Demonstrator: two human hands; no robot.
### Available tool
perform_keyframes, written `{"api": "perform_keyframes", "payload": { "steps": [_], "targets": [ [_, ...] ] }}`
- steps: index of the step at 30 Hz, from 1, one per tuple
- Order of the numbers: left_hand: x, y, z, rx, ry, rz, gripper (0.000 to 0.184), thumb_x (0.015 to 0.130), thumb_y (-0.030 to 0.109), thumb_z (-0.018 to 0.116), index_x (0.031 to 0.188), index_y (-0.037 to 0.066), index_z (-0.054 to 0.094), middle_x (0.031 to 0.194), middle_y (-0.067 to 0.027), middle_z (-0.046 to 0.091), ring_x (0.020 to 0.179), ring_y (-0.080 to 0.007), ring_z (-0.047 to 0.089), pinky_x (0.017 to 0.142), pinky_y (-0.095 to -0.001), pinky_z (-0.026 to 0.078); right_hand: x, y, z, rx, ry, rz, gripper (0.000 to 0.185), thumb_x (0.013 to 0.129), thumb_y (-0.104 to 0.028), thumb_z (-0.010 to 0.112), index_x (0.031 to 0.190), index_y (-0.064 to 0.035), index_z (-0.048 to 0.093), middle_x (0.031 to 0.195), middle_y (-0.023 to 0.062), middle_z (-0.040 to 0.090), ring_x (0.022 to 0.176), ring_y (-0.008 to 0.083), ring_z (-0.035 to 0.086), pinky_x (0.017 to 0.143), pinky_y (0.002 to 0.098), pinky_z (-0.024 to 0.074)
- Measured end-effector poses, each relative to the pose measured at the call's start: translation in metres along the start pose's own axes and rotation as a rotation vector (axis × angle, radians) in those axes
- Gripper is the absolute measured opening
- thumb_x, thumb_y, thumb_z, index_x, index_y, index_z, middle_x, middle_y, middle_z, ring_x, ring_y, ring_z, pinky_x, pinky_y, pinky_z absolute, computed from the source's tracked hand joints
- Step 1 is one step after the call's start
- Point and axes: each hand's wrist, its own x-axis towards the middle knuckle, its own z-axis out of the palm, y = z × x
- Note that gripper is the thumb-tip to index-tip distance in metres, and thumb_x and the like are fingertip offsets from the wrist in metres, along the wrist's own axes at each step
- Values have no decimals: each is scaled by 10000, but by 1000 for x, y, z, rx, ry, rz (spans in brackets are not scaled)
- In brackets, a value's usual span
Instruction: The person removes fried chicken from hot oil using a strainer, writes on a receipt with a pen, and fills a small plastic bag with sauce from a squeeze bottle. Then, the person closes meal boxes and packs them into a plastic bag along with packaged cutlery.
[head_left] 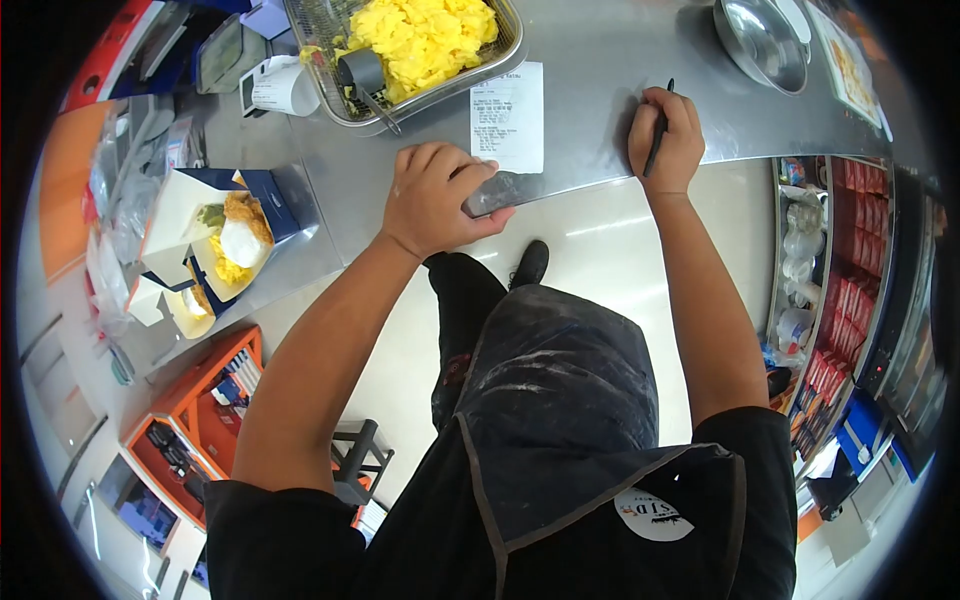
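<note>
My left hand (440,195) rests at the front edge of the steel counter (590,110), thumb and fingers apart around the edge, holding nothing. A printed receipt (508,120) lies flat just beyond its fingertips. To the right, my right hand (665,145) is closed around a black pen (656,140), over the counter's edge. Behind the receipt stands a wire basket in a metal tray (505,50), holding yellow food (425,40) and a dark-handled scoop (362,72).
Open takeaway boxes (285,205) with fried and yellow food stand at the left. A paper roll (285,88) is behind them. At the back right are a metal bowl (765,45) and a picture sheet (845,65). Shelves (800,250) stand at the lower right.
</note>
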Motion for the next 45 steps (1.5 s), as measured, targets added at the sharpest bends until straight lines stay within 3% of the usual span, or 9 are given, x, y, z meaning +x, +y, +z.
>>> {"api": "perform_keyframes", "payload": {
  "steps": [18, 34, 40, 43, 45],
  "targets": [
    [-2, -2, -4, -14, 6, -19, 454, 601, 427, 831, 957, 174, 706, 899, 21, 591, 914, -211, 552, 851, -378, 371, -3, -2, 0, 10, -4, 51, 124, 857, -109, 587, 923, -96, 691, 883, 100, 668, 788, 273, 656, 731, 341, 516],
    [-2, -2, 0, -21, 20, -13, 435, 604, 419, 834, 934, 159, 719, 898, 4, 593, 909, -215, 564, 849, -374, 385, 0, -1, -1, -17, -30, 35, 110, 825, -78, 600, 897, -96, 681, 859, 105, 656, 770, 293, 642, 698, 371, 519],
    [-2, -1, -2, 3, 5, -31, 429, 612, 474, 809, 917, 190, 710, 899, 40, 591, 925, -191, 537, 866, -373, 359, 1, -5, -1, -36, -20, 39, 109, 826, -81, 597, 889, -96, 684, 848, 99, 653, 765, 288, 642, 690, 368, 520],
    [-1, 0, -4, -6, 8, -20, 434, 609, 430, 827, 933, 161, 719, 891, 4, 582, 915, -210, 556, 836, -364, 371, 1, -5, -2, -56, -57, 62, 130, 831, -77, 593, 929, -98, 677, 872, 95, 651, 797, 283, 645, 705, 369, 520],
    [0, -1, -4, -1, 15, -10, 435, 604, 426, 831, 932, 164, 716, 898, 5, 579, 910, -209, 555, 834, -364, 372, 2, -6, 0, -36, -45, 34, 226, 839, -66, 580, 1045, -112, 663, 948, 93, 661, 846, 284, 641, 730, 368, 520]
  ]
}}
